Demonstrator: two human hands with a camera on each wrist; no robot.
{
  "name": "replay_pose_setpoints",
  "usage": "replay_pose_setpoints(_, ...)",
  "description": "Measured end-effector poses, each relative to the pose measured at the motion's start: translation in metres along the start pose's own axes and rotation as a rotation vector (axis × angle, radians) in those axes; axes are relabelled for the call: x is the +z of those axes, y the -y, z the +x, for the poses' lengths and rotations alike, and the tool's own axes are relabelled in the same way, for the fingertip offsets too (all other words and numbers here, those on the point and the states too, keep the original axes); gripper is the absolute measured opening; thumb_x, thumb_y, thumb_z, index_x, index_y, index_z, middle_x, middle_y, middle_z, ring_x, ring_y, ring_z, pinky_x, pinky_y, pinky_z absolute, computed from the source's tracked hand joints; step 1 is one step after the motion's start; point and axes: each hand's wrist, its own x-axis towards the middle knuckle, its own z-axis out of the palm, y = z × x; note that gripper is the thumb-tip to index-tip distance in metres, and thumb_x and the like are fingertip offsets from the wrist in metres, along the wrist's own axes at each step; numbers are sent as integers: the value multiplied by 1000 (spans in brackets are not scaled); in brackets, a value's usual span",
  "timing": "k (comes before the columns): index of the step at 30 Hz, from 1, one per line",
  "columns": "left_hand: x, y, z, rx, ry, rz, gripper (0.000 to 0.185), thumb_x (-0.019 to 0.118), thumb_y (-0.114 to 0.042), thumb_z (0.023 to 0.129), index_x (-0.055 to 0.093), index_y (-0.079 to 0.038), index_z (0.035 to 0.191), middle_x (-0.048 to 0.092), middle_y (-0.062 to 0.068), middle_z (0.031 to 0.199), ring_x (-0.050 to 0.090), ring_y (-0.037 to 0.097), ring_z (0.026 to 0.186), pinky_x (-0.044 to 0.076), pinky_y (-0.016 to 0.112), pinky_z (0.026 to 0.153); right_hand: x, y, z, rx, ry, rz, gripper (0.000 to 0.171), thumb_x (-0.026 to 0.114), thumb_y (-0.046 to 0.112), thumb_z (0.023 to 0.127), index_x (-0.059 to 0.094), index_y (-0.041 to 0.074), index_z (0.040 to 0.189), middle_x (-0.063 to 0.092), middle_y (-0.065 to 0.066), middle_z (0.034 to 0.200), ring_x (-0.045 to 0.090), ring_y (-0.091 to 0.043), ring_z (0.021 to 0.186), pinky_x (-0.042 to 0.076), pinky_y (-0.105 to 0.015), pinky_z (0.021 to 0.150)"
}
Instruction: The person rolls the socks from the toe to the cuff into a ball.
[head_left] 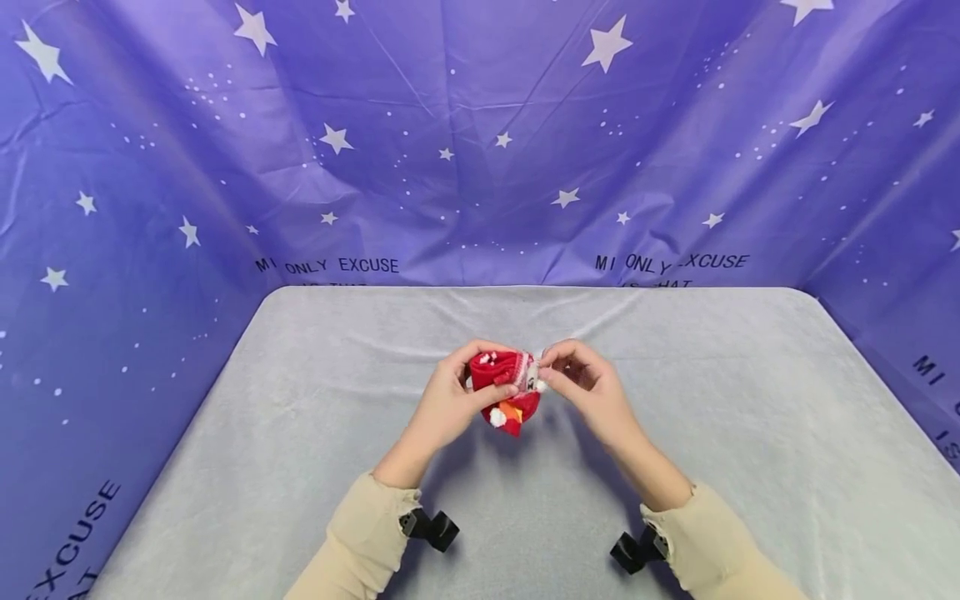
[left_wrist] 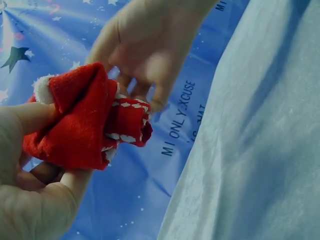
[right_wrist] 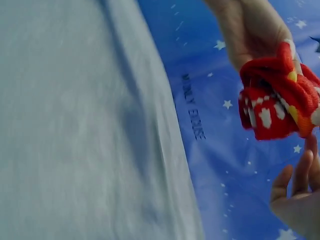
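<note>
Left hand (head_left: 450, 404) fingers clamped on bunched red sock (head_left: 508, 390), right hand (head_left: 592, 392) fingers pinching its edge, grey cloth (head_left: 300, 417) below

Table (head_left: 300, 433) covered in pale grey plush cloth, creased near far edge, corners rounded. Backdrop (head_left: 480, 125) of blue-violet fabric on three sides, printed with white stars and fine dots; wrinkled, folds at both corners. Black lettering (head_left: 341, 265) "ONLY EXCUSE" along its lower edge, repeated at right and on side panels. Light even, soft shadows.
</note>
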Motion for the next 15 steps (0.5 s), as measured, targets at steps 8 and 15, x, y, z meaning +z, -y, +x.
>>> replay_pose_setpoints(8,-6,4,2,-4,-59,-24,38,74,3,84,62,3,120,67,25,112,63,7,90,56,23,76,-11,5,1,-403,160,-528,23,79,4,81,71,17,97,67,1,109,56,-14,107,46,-25,98)
replay_pose_setpoints(15,-7,3,2,-105,-89,-163,41,71,5,84,60,3,124,67,18,115,65,9,94,57,23,81,-17,12,1,-555,200,-498,18,77,3,79,69,16,89,71,0,104,57,-15,99,43,-23,94)
